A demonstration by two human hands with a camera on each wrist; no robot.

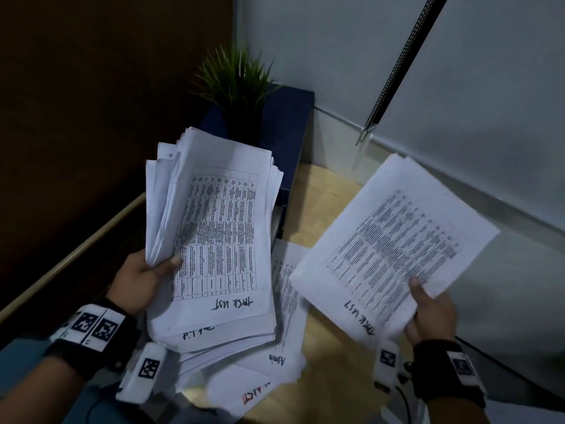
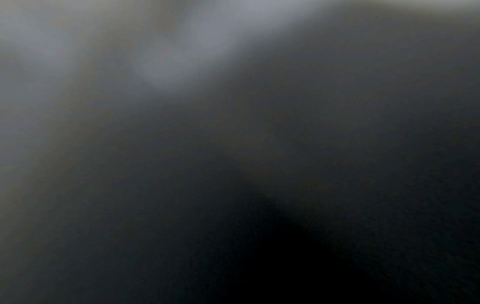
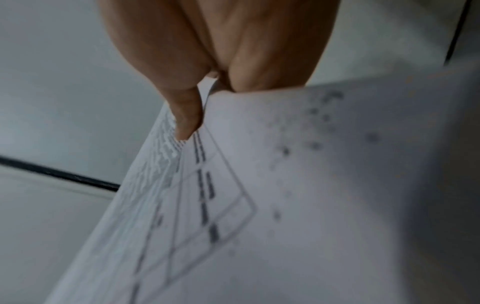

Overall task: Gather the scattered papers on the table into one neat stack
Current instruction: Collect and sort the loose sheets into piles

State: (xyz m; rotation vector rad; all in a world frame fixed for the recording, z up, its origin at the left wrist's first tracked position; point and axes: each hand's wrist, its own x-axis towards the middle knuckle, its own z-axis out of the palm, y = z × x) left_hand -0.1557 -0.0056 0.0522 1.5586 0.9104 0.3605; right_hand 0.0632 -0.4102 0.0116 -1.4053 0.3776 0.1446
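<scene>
My left hand (image 1: 153, 270) grips a thick, uneven stack of printed papers (image 1: 220, 240) by its left edge, thumb on top, lifted above the table. My right hand (image 1: 428, 310) pinches a thinner bundle of printed sheets (image 1: 394, 240) at its near corner, held up to the right of the stack. The right wrist view shows my thumb (image 3: 187, 115) pressed onto those sheets (image 3: 311, 185). More loose papers (image 1: 287, 301) lie flat on the wooden table (image 1: 324, 203) between and under both hands. The left wrist view is dark and blurred.
A potted green plant (image 1: 235, 84) stands on a dark blue box (image 1: 290, 127) at the back of the table. A pale wall (image 1: 458, 87) with a black strip runs along the right. A brown panel closes the left side.
</scene>
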